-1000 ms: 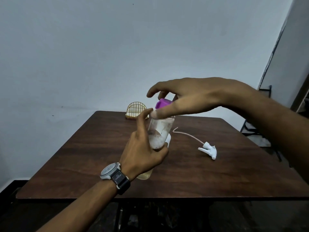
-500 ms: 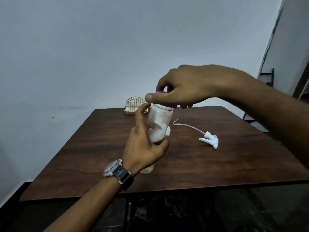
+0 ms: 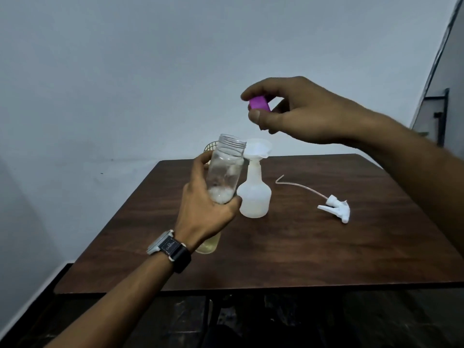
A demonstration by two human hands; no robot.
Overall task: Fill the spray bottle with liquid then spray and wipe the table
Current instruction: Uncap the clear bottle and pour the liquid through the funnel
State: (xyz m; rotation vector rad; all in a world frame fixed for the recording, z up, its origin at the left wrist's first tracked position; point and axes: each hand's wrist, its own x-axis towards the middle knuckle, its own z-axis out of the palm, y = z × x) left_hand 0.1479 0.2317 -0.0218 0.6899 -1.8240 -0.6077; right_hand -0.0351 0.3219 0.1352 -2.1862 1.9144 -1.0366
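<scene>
Seemingly light and slick, the clear plastic bottle of yellowish liquid [image 3: 226, 177] sits mid-body in the left hand [image 3: 206, 209] grip, uncapped, while the right hand [image 3: 296, 111] pinches its purple cap [image 3: 259, 104].

I see a dark wood table [image 3: 313, 249] with satin sheen, a clear glossy jar [image 3: 226, 169], a translucent matt plastic spray bottle [image 3: 254, 197].

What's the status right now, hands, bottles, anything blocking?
Left hand grips open clear bottle; right hand holds purple cap clear of it. Spray bottle stands on table, funnel in neck. Trigger head lies aside; nothing blocking.
</scene>
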